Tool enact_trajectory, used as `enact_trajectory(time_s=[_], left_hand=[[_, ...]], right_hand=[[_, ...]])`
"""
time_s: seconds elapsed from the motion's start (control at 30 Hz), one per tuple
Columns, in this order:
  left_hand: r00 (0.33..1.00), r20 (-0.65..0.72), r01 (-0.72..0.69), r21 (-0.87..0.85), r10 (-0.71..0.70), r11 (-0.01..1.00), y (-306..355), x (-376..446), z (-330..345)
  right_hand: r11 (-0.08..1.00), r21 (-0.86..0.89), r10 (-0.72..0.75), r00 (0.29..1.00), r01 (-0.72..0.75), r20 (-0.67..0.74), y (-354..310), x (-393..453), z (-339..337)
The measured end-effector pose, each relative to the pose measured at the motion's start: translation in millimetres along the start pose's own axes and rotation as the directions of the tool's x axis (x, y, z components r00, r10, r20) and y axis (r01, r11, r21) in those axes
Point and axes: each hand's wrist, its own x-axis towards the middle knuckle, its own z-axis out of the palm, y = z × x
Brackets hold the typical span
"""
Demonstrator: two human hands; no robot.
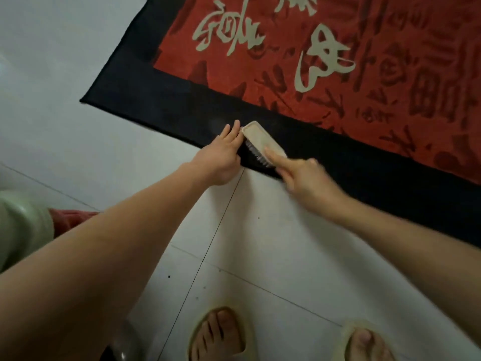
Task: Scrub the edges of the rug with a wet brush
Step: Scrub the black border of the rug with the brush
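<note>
A red rug with cream calligraphy and a wide black border [166, 100] lies on the white tiled floor. A cream scrub brush [263, 140] is tilted on the rug's near black edge, bristles facing down and left. My right hand [302, 178] grips the brush's near end, index finger stretched along its back. My left hand [221, 155] lies flat with straight fingers on the border just left of the brush, fingertips touching its far end.
White floor tiles [273, 243] with dark grout lines spread in front of the rug. My two feet in pale yellow slippers [221, 334] stand at the bottom. A pale green object [20, 230] and a red cloth [70, 217] sit at the left edge.
</note>
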Motion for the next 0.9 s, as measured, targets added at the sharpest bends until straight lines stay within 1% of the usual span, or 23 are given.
enact_trajectory(time_s=[0.03,0.07,0.1,0.13,0.17,0.2,0.23,0.27,0.3,0.37,0.4,0.43,0.47,0.5,0.53,0.57,0.63,0.67,0.73,0.8,0.9], left_hand=[[1.0,0.004,0.003,-0.03,-0.003,1.0,1,0,-3],[1.0,0.007,0.001,-0.057,0.0,0.998,0,0,-6],[1.0,0.009,0.002,-0.092,-0.001,0.996,-1,1,-8],[1.0,0.003,0.004,-0.129,-0.004,0.992,-2,1,-10],[1.0,-0.01,0.004,-0.151,-0.005,0.989,-5,0,-11],[1.0,-0.025,0.005,-0.165,-0.009,0.986,-7,0,-12],[0.999,-0.034,0.008,-0.175,-0.014,0.985,-8,-1,-12],[0.999,-0.029,0.008,-0.173,-0.013,0.985,-7,-2,-12],[1.0,-0.012,0.014,-0.164,-0.016,0.986,-6,-2,-14],[1.0,0.016,0.028,-0.114,-0.026,0.993,2,-2,-18],[0.999,0.011,0.05,-0.064,-0.05,0.997,6,-2,-20],[0.996,-0.023,0.086,0.0,-0.086,0.996,11,0,-25],[0.989,-0.08,0.13,0.068,-0.124,0.989,16,3,-30],[0.978,-0.15,0.166,0.133,-0.145,0.977,21,8,-36],[0.967,-0.206,0.187,0.182,-0.148,0.965,26,13,-41],[0.97,-0.218,0.16,0.231,-0.11,0.96,36,22,-45],[0.983,-0.183,0.087,0.292,-0.034,0.952,57,37,-48],[0.989,-0.146,0.019,0.311,0.028,0.95,79,47,-49],[0.989,-0.066,-0.107,0.329,0.136,0.938,124,60,-46],[0.969,0.024,-0.24,0.314,0.245,0.918,173,64,-42],[0.918,0.157,-0.395,0.265,0.365,0.88,233,60,-33]], right_hand=[[0.996,-0.073,0.052,0.998,-0.054,-0.032,15,11,-14],[0.987,-0.097,0.119,0.989,-0.128,-0.09,27,19,-23],[0.981,-0.058,0.174,0.975,-0.184,-0.138,31,22,-23],[0.983,-0.022,0.175,0.975,-0.18,-0.136,23,16,-18],[0.994,0.004,0.108,0.99,-0.108,-0.089,11,6,-8],[0.998,0.048,0.03,1.0,-0.029,-0.009,4,-5,-2],[0.999,0.044,-0.034,0.997,0.032,0.066,3,-13,-2],[0.999,-0.008,-0.053,0.996,0.054,0.069,8,-12,-9],[0.998,-0.059,-0.009,1.0,0.011,0.028,21,-3,-18],[0.994,-0.012,0.112,0.99,-0.113,-0.085,31,4,-22],[0.996,0.018,0.092,0.994,-0.091,-0.056,25,-4,-15],[0.999,0.049,-0.007,0.999,0.005,0.044,13,-17,-8],[0.994,0.062,-0.101,0.98,0.092,0.17,3,-33,-7],[0.985,0.08,-0.166,0.952,0.151,0.257,-2,-47,-13],[0.982,0.07,-0.187,0.941,0.174,0.281,-1,-55,-23],[0.99,0.073,-0.139,0.962,0.125,0.236,6,-62,-39],[0.992,0.123,0.009,0.996,-0.02,0.093,26,-68,-67],[0.993,0.09,0.07,0.997,-0.072,0.031,36,-76,-85],[0.99,-0.005,0.141,0.99,-0.141,-0.005,52,-90,-113],[0.975,-0.054,0.211,0.973,-0.217,-0.098,74,-106,-141],[0.929,0.007,0.361,0.902,-0.37,-0.239,106,-129,-168]])
